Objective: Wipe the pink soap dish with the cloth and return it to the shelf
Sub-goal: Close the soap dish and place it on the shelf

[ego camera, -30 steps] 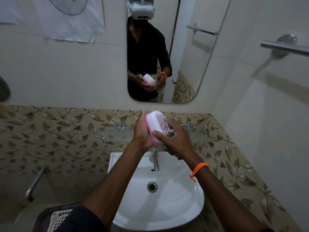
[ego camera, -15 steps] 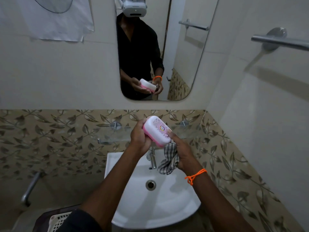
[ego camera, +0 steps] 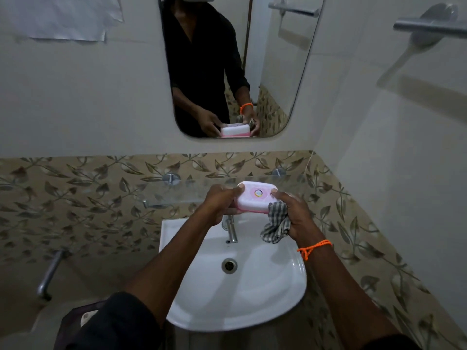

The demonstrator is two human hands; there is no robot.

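Grip: you are holding the soap dish (ego camera: 255,197) level, left hand (ego camera: 219,201) gripping one end, right hand (ego camera: 295,215) pinching the other while clutching the cloth (ego camera: 276,224).
Below: sink (ego camera: 265,294).
Behind: the dish is hovering at the glass shelf (ego camera: 197,192) edge.

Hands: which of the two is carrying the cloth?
The right hand, the one with the orange wristband. The checked cloth hangs from its grip while it also steadies the pink soap dish; the left hand holds only the dish.
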